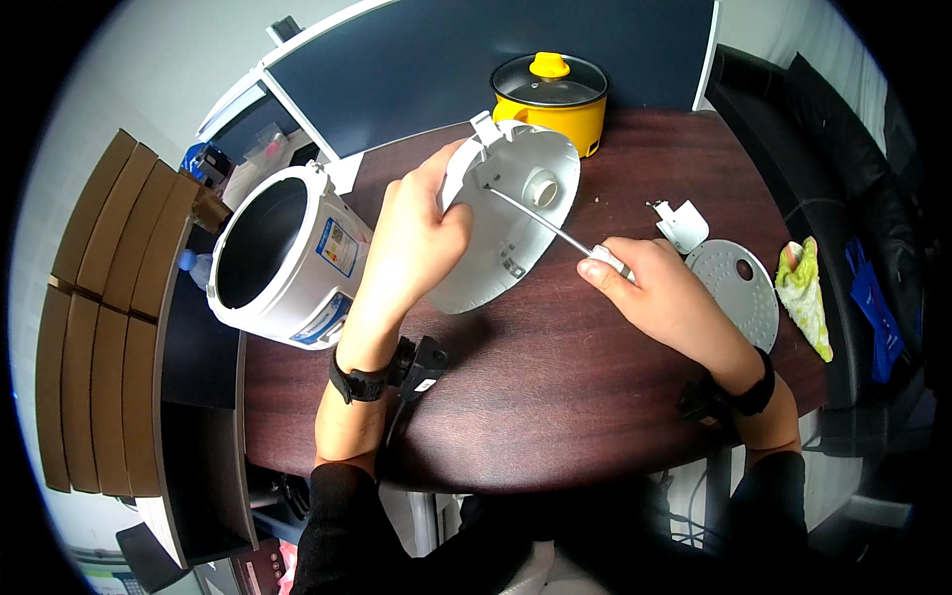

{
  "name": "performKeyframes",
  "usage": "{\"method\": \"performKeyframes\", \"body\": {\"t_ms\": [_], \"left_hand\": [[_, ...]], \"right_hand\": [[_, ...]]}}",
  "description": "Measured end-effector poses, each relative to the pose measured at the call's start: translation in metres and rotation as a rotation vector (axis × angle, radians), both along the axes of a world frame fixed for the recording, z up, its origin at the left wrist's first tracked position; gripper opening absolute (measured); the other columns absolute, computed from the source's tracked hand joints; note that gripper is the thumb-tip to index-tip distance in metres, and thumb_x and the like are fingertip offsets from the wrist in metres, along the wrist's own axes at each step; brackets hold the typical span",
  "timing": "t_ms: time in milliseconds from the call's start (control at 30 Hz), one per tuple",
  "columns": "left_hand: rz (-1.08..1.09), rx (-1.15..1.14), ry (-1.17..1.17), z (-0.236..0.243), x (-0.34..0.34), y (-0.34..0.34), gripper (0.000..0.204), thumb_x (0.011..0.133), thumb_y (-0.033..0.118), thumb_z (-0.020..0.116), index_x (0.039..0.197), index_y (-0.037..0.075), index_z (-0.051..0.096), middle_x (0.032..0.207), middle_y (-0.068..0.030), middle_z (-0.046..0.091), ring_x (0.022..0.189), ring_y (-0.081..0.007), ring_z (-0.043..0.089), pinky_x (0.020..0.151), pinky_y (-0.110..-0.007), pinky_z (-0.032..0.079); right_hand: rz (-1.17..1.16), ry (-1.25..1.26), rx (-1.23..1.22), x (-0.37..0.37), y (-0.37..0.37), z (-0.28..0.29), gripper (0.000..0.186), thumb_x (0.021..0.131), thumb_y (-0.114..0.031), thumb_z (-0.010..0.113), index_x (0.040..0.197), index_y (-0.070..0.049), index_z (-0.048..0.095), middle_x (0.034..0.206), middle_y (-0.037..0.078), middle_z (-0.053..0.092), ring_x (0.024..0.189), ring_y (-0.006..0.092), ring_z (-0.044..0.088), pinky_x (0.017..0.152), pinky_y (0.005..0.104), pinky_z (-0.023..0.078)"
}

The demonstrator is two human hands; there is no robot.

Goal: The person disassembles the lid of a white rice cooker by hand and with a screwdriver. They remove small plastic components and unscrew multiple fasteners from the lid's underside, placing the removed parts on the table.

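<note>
My left hand (421, 223) grips the edge of a white rice cooker lid (471, 268), holding it tilted above the table with its hollow inner side showing. A screwdriver (547, 225) with a long metal shaft is in my right hand (659, 297), fingers wrapped round its pale handle. Its tip meets the inside of the lid near the upper left edge; a screw there is too small to make out. Left of the lid, the white rice cooker body (342, 263) stands without a lid, its dark interior showing. Black straps circle both wrists.
A yellow electric pot (585, 121) with a glass lid stands at the back. On the right lie a small white plastic piece (684, 228), a perforated grey disc (759, 288) and a green-white cloth (805, 312). Cardboard boxes (94, 387) are stacked far left; a black sofa (833, 198) stands right.
</note>
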State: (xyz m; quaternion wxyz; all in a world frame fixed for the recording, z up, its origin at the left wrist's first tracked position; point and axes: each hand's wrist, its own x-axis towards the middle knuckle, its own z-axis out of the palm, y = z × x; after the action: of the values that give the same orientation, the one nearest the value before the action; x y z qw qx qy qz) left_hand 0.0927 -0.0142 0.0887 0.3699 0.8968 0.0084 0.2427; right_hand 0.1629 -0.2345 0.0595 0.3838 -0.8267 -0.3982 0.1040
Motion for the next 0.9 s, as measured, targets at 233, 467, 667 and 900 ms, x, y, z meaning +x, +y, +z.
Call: {"method": "performKeyframes", "body": {"t_ms": [233, 467, 667, 900], "left_hand": [[0.005, 0.007, -0.043, -0.004, 0.003, 0.001, 0.05, 0.069, -0.002, 0.043, 0.118, 0.002, 0.055, 0.09, -0.0255, 0.064, 0.09, -0.0375, 0.064, 0.083, -0.036, 0.047], [0.015, -0.05, -0.008, -0.003, 0.003, 0.003, 0.049, 0.07, -0.001, 0.043, 0.118, 0.002, 0.055, 0.09, -0.025, 0.064, 0.089, -0.0361, 0.064, 0.083, -0.036, 0.047], [0.036, -0.088, -0.032, -0.007, 0.004, 0.004, 0.047, 0.072, 0.0, 0.044, 0.118, 0.002, 0.055, 0.091, -0.0249, 0.065, 0.089, -0.0355, 0.065, 0.083, -0.036, 0.048], [0.091, -0.035, -0.034, -0.006, 0.001, -0.006, 0.047, 0.072, 0.0, 0.044, 0.118, 0.002, 0.054, 0.095, -0.0263, 0.063, 0.09, -0.0391, 0.063, 0.084, -0.039, 0.048]], "right_hand": [[0.027, 0.126, 0.083, 0.001, 0.002, -0.015, 0.04, 0.091, -0.031, 0.055, 0.072, 0.004, 0.057, 0.059, 0.017, 0.054, 0.051, 0.0249, 0.056, 0.05, 0.037, 0.041], [0.111, 0.74, 0.105, 0.001, 0.003, -0.012, 0.043, 0.096, -0.039, 0.044, 0.085, 0.002, 0.055, 0.055, 0.002, 0.047, 0.036, 0.0071, 0.043, 0.032, 0.0237, 0.031], [0.192, 1.126, 0.224, -0.011, 0.01, -0.02, 0.047, 0.099, -0.042, 0.029, 0.087, -0.001, 0.05, 0.054, 0.003, 0.047, 0.032, 0.0093, 0.039, 0.029, 0.0227, 0.032], [0.274, 1.329, 0.322, -0.022, 0.013, -0.028, 0.05, 0.098, -0.047, 0.03, 0.087, -0.001, 0.047, 0.058, 0.004, 0.047, 0.034, 0.0108, 0.041, 0.03, 0.0253, 0.033]]}}
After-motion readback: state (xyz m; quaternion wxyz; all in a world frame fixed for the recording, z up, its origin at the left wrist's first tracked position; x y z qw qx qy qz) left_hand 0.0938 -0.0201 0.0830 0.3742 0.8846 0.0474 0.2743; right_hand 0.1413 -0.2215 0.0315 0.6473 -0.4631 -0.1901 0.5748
